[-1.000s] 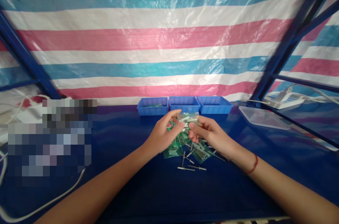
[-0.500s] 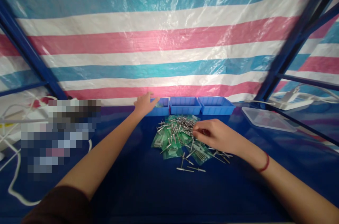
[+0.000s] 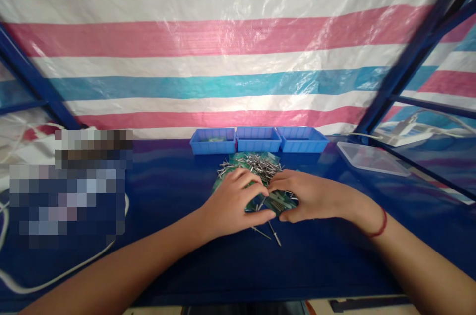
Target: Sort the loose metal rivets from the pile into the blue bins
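Observation:
A heap of silver blind rivets [image 3: 262, 162] lies on the blue table, mixed with green-tinted plastic bags. My left hand [image 3: 234, 203] reaches over the near left of the heap, fingers curved and thumb apart. From the other side, my right hand [image 3: 320, 197] arches around a small green bag of rivets [image 3: 279, 202], its thumb and fingers spread. Both sets of fingertips come close together at this bag; neither hand has visibly closed on it. Two loose rivets [image 3: 275, 235] stick out just below the hands. The hands hide much of the heap.
Three blue bins [image 3: 258, 141] stand in a row behind the heap; the left bin [image 3: 212, 146] holds a green bag. A translucent lid [image 3: 372, 158] lies at right. Blurred items and a white cable [image 3: 74, 275] occupy the left. Blue frame posts rise on both sides.
The small bag held in both hands has left them. My left hand went out to the left bin and has come back to the heap, beside my right hand. Loose rivets in front have shifted.

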`<action>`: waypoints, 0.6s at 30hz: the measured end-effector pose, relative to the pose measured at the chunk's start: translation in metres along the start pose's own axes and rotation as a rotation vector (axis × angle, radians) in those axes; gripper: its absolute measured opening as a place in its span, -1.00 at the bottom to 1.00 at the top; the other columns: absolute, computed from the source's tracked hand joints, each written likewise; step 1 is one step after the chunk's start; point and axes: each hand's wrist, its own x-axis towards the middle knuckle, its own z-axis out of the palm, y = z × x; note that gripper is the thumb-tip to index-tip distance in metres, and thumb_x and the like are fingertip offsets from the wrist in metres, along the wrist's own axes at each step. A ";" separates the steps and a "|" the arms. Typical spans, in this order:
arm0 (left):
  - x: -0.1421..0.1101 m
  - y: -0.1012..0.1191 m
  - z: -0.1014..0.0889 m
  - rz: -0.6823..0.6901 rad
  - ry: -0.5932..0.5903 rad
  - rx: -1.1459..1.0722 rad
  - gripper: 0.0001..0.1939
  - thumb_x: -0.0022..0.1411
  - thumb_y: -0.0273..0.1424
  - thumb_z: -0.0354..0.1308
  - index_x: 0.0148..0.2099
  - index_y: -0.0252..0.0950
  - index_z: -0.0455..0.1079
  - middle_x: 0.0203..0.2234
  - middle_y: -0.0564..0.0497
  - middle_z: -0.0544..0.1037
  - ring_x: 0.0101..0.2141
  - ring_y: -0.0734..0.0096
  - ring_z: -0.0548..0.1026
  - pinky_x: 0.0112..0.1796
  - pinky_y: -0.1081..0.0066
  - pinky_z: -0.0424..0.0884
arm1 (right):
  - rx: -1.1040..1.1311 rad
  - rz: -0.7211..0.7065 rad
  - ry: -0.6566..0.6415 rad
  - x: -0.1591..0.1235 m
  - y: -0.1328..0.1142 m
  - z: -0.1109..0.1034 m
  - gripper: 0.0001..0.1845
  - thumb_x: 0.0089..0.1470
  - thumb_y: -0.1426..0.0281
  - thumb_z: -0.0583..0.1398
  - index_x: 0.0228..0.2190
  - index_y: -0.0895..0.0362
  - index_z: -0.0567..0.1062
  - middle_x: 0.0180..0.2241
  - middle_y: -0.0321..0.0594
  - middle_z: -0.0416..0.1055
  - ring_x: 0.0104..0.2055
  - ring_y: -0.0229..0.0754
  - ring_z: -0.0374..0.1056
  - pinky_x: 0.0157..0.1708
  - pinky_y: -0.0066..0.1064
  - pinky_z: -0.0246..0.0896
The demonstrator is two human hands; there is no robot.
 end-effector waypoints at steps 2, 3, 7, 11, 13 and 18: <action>-0.002 0.004 0.004 0.082 -0.016 0.020 -0.62 0.10 -0.05 0.17 -0.20 -0.23 0.43 -0.17 -0.05 0.46 -0.09 0.22 0.33 -0.06 0.23 0.17 | -0.009 -0.011 0.023 0.002 -0.003 -0.001 -0.79 -0.11 0.42 0.25 -0.32 0.14 0.51 -0.35 -0.21 0.42 -0.27 -0.16 0.33 -0.26 -0.37 0.15; -0.003 0.004 0.005 0.122 -0.029 0.029 -0.62 0.10 -0.02 0.16 -0.20 -0.21 0.43 -0.17 -0.03 0.46 -0.09 0.22 0.32 -0.06 0.23 0.15 | -0.022 -0.021 0.039 0.003 -0.005 -0.001 -0.89 -0.05 0.43 0.21 -0.38 0.14 0.50 -0.40 -0.24 0.41 -0.30 -0.19 0.32 -0.29 -0.39 0.14; -0.005 0.004 0.010 0.189 -0.060 0.085 -0.74 0.21 -0.13 0.09 -0.27 -0.18 0.45 -0.21 0.01 0.47 -0.09 0.23 0.31 -0.07 0.22 0.12 | -0.092 -0.022 0.157 0.006 -0.003 -0.005 -0.74 0.14 0.42 0.05 -0.55 0.16 0.39 -0.58 -0.30 0.29 -0.46 -0.28 0.22 -0.40 -0.42 0.04; -0.004 0.002 0.013 0.127 -0.011 0.091 -0.78 0.26 -0.22 0.05 -0.31 -0.23 0.42 -0.26 0.01 0.47 -0.14 0.26 0.35 -0.11 0.22 0.18 | -0.007 0.094 0.340 0.007 0.006 -0.006 -0.65 0.21 0.32 -0.02 -0.55 0.16 0.34 -0.62 -0.36 0.20 -0.57 -0.34 0.10 -0.51 -0.44 -0.04; -0.002 0.002 0.013 0.017 0.086 0.056 -0.80 0.23 -0.23 0.07 -0.28 -0.26 0.37 -0.28 -0.01 0.46 -0.18 0.26 0.37 -0.15 0.24 0.24 | 0.078 0.148 0.434 0.007 0.010 -0.005 -0.63 0.22 0.25 -0.02 -0.53 0.16 0.34 -0.62 -0.37 0.18 -0.58 -0.34 0.09 -0.53 -0.45 -0.04; 0.007 -0.001 0.010 -0.286 0.331 -0.145 -0.55 0.15 -0.20 0.16 0.03 -0.27 0.21 -0.19 -0.08 0.44 -0.28 0.31 0.43 -0.23 0.31 0.35 | 0.419 0.175 0.547 0.012 0.005 0.000 -0.60 0.18 0.11 0.01 -0.48 0.15 0.34 -0.65 -0.36 0.24 -0.61 -0.34 0.16 -0.59 -0.48 0.02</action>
